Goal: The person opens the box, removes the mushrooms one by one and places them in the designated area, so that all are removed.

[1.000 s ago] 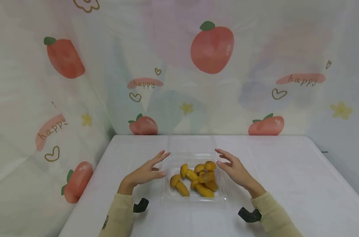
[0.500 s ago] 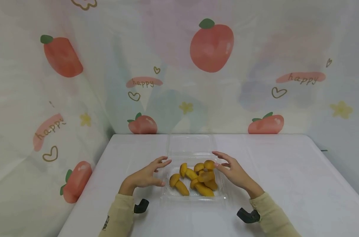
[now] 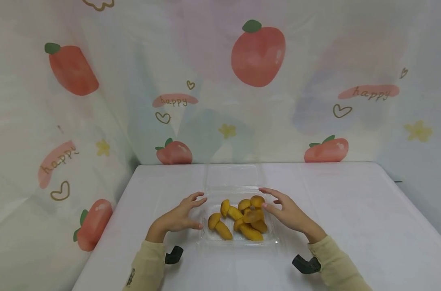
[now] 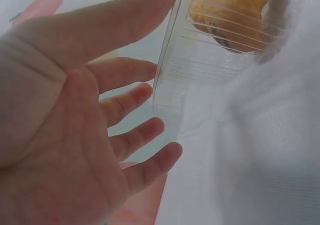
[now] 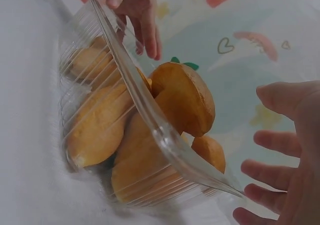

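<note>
since a second earlier, the left hand (image 3: 177, 215) had dipped and the right hand (image 3: 291, 213) edged inward. both had fingers spread at opposite ends of the clear container (image 3: 238, 243), touching or not i couldn't tell; it sat open on the white table (image 3: 340, 206), yellow mushrooms (image 3: 250, 231) inside.

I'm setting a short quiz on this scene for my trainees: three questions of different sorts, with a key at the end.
1. Multiple choice. The clear box holds yellow mushrooms. How does its lid stand?
A: shut over the top
B: open at the far side
C: open at the near side

2. True or false: the left grip has no mushroom in it.

3. Fill the gap: in the head view, the mushrooms bunch more thickly toward the ____ grip.

Key:
1. B
2. True
3. Right; most are piled on the side of the right grip.
</note>
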### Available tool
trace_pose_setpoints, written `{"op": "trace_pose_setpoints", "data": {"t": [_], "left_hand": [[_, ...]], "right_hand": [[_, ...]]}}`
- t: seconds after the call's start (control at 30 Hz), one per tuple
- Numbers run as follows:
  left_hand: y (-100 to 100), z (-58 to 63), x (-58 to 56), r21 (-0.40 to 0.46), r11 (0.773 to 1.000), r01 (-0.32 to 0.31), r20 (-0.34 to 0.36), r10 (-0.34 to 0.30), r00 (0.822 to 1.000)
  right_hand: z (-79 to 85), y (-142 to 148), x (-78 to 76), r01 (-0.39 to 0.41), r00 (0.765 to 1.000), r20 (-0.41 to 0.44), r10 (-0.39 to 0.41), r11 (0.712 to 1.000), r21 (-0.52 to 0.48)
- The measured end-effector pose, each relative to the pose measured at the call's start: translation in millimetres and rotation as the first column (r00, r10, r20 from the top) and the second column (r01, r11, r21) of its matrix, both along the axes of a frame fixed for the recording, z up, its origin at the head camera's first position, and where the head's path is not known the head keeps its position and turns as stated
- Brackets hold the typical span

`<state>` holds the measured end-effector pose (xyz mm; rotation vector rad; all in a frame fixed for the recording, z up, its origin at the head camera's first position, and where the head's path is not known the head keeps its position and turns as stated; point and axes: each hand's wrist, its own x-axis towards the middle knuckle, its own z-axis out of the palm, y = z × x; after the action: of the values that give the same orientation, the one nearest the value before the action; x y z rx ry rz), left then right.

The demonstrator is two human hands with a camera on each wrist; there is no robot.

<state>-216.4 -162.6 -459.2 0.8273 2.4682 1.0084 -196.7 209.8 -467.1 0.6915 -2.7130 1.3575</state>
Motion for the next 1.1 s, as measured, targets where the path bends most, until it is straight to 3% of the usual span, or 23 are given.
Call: {"op": "trace_pose_setpoints", "data": {"t": [0.7, 1.1], "left_hand": [[1.7, 2.0, -1.1, -0.032, 0.999, -0.010, 0.013, 0.011, 1.000], [1.5, 0.5, -1.0, -0.023, 1.000, -0.005, 0.028, 0.005, 1.000]], "right_hand": [[17.5, -1.7, 8.7, -0.005, 0.998, -0.054, 0.008, 0.998, 0.055], [21.2, -3.4, 12.0, -0.118, 0.993, -0.011, 0.118, 0.993, 0.015]]}}
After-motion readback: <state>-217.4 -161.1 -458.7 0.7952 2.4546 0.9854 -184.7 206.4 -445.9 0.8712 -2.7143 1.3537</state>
